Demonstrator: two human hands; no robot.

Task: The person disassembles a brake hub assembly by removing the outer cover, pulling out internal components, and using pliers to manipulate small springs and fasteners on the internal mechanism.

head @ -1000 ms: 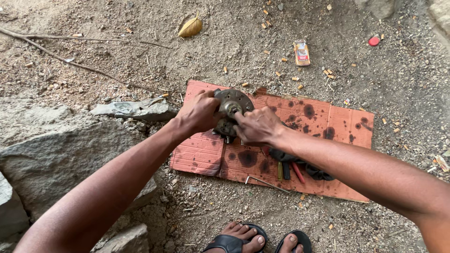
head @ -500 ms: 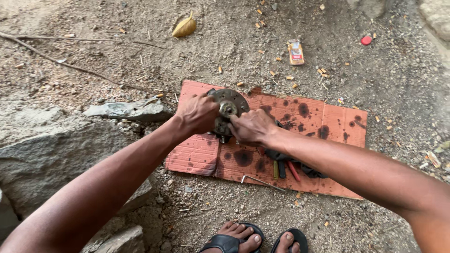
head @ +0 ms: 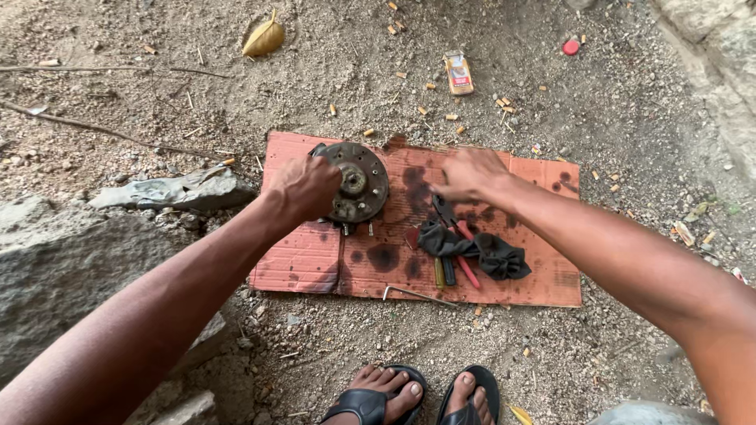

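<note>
Black sandals sit nearest, toes pointing at the oil-stained cardboard. On it, the left hand clamps its grip on the rusty wheel hub, just right of its knuckles. The right hand hovers open, fingers spread, empty, a dark rag and screwdrivers just below it. Beyond, a yellow leaf.

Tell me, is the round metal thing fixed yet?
Not yet, it seems. The rusty wheel hub sits on the oily cardboard, gripped by the left hand. The right hand reaches toward the tools by the black rag. Nothing looks finished.
</note>
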